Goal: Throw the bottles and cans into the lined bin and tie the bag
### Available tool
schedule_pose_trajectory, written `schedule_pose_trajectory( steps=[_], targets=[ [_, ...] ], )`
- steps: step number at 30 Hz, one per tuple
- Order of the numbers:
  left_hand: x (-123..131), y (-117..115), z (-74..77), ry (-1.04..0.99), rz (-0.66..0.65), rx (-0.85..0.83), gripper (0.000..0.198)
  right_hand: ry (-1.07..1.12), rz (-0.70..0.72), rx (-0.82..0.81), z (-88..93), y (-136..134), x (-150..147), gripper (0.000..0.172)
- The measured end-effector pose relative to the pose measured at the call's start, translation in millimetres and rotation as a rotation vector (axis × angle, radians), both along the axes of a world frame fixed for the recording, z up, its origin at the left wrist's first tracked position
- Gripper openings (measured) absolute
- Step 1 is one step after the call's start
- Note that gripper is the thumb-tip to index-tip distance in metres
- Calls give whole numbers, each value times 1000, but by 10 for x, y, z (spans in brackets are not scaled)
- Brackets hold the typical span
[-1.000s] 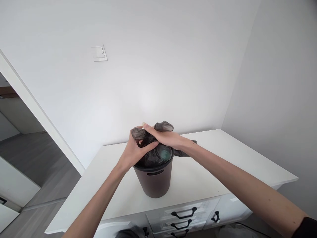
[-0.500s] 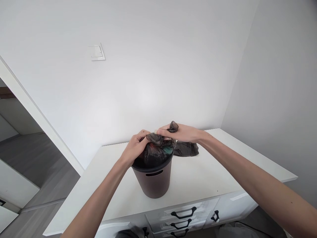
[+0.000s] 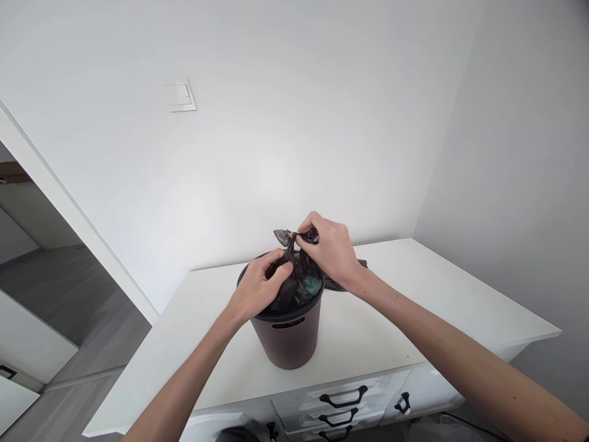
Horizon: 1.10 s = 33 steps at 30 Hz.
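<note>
A brown trash can (image 3: 289,344) with a black rim and a handle slot stands on the white cabinet top. Inside it sits a thin black trash bag (image 3: 294,287), with something greenish showing through the plastic. My left hand (image 3: 261,281) is closed on the gathered neck of the bag, low over the rim. Just above and to the right, my right hand (image 3: 329,245) pinches a twisted end of the same bag. A loose tip of plastic sticks up to the left of the right fingertips.
Another dark folded plastic bag (image 3: 335,285) lies behind the can, partly hidden by my right hand. The white cabinet (image 3: 391,319) has black handles (image 3: 343,398) along its front. A light switch (image 3: 181,96) is on the wall; a doorway opens at left.
My right hand has turned and now pinches the twisted bag end from the right. My left hand has shifted slightly lower on the bag's neck. The bag top is drawn into a tighter twist.
</note>
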<state>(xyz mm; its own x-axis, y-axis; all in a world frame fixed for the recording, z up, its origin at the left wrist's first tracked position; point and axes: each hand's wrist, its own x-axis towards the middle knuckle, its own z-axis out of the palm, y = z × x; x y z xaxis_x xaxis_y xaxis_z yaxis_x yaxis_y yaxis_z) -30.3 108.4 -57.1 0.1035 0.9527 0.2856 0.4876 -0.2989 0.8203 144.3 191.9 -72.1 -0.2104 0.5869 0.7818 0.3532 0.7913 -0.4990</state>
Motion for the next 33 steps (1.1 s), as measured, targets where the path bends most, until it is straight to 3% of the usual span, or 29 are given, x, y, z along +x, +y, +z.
schedule_pose_trajectory(
  steps=[6, 9, 12, 15, 18, 22, 28, 33],
  targets=[
    [76, 84, 18, -245, 74, -123, 57, -67, 17, 118, -61, -108, -69, 13],
    [112, 148, 27, -336, 106, -162, 57, -137, -2, 187, -88, -139, -78, 11],
    [113, 179, 17, -357, 132, -138, 53, -284, -33, 150, -79, -170, -57, 12],
    [40, 235, -38, -221, 211, -14, 51, -410, 18, 53, -62, -215, -1, 21],
    [-115, 377, -131, 36, 319, 108, 48, -490, 127, -17, -80, -293, 69, 21],
    [-380, 661, -219, 289, 407, 95, 42, -554, 210, -88, -158, -468, 156, 13],
    [-647, 947, -198, 335, 444, 64, 32, -599, 280, -215, -164, -804, 298, 14],
    [-610, 747, -60, 234, 378, 87, 45, -555, 292, -335, -71, -743, 379, 15]
  ],
)
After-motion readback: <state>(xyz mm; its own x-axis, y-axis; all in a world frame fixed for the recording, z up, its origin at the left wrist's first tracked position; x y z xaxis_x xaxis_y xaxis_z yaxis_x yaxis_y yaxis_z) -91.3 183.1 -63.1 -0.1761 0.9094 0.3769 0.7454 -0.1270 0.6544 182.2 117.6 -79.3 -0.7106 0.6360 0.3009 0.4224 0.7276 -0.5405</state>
